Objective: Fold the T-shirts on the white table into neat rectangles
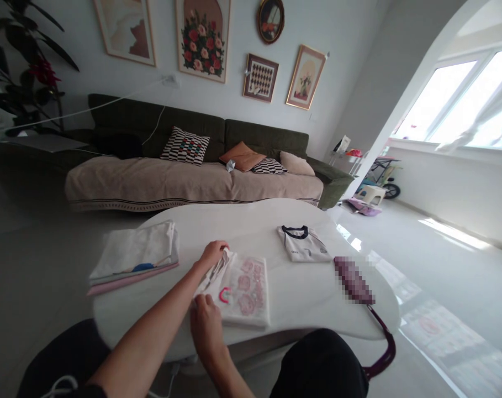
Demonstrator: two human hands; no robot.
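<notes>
A white folded garment point(251, 315) with pink prints and a small rainbow motif lies on the pale table. My left hand point(214, 254) is closed on the far end of its bunched left edge. At the near end of that same edge, my right hand point(207, 319) pinches the cloth between thumb and fingers. Between the two hands the fabric is gathered and slightly raised. To the left sits a stack of folded clothes point(135, 249), white on top with pink beneath. A folded white shirt point(306, 247) with a dark collar rests farther back on the right.
The table point(234, 215) has a rounded edge. On its right side lies a blurred purple object point(354, 280) with a dark purple handle point(385, 348) reaching past the edge. A sofa point(184, 179) with cushions stands behind. My dark-clothed knees are close to the near edge.
</notes>
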